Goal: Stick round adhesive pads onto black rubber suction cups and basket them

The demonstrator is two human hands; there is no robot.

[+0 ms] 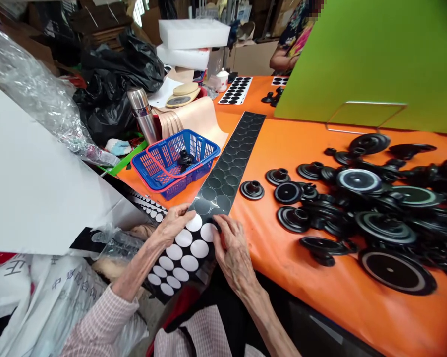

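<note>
Right here at the orange table cover (320,302), the left hand (173,227) lies flat, fingers spread on a black sheet of round stickers (223,181); the right hand (233,253) curls in, fingertips (216,227) pressing its edge, pinch or not, can't tell!

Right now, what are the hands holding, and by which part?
Both are on a long black sheet of white discs: the left hand lies across it, the right hand's fingers at its edge; whether they grip cannot be told.
</note>
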